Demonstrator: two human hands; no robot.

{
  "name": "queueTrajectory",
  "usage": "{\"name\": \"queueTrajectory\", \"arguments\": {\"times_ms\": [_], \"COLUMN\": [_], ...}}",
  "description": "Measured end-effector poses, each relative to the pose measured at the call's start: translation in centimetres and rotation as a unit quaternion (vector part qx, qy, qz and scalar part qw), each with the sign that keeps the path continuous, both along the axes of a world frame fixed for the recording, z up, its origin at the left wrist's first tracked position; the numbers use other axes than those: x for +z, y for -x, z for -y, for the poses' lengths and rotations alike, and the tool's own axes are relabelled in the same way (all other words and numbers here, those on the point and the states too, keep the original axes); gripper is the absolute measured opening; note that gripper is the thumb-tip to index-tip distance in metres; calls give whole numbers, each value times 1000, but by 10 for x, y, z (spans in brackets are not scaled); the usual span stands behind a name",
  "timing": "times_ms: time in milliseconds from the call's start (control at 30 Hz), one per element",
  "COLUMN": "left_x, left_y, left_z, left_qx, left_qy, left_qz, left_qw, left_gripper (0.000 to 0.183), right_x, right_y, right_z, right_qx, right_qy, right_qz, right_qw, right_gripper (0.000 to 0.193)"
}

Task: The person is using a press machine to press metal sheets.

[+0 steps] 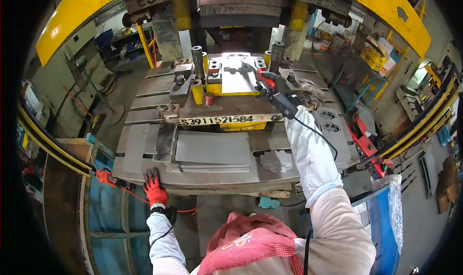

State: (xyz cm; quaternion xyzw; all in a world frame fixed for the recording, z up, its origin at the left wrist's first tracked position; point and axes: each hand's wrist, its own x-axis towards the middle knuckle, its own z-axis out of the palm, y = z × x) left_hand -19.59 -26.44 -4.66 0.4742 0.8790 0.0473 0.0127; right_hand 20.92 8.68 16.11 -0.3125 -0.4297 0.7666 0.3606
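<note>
My right hand (279,84), in a dark glove, reaches into the press at the lower die. Its fingers are closed around a red-handled tool (266,79), whose dark end points at a bright sheet metal plate (236,83) on the die. The exact kind of tool is not clear. A dark shape crosses the plate; whether it is a shadow or a cutout I cannot tell. My left hand (155,189), in a red glove with dark fingertips, lies with fingers spread at the front edge of the press bed (207,178), holding nothing.
A stack of grey metal sheets (212,149) lies on the bed beside a dark metal block (165,142). Smaller cut pieces (276,160) are further right. Guide posts (197,62) flank the die. An orange-red device (105,177) sits left of my left hand; a blue cart stands lower right.
</note>
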Motion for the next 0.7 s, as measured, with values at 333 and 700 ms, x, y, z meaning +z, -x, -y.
{"name": "queueTrajectory", "arguments": {"times_ms": [333,700], "left_x": [109,125], "left_y": [-96,-248], "left_z": [-25,-299], "left_qx": [-15,-48], "left_qy": [-476,-365], "left_qz": [149,901], "left_qw": [866,230], "left_gripper": [54,34], "right_x": [-67,-159], "right_y": [-116,-139], "right_z": [218,312], "right_qx": [-89,-89], "right_qy": [-128,15], "right_qz": [114,148], "right_qw": [981,985], "right_gripper": [55,50]}}
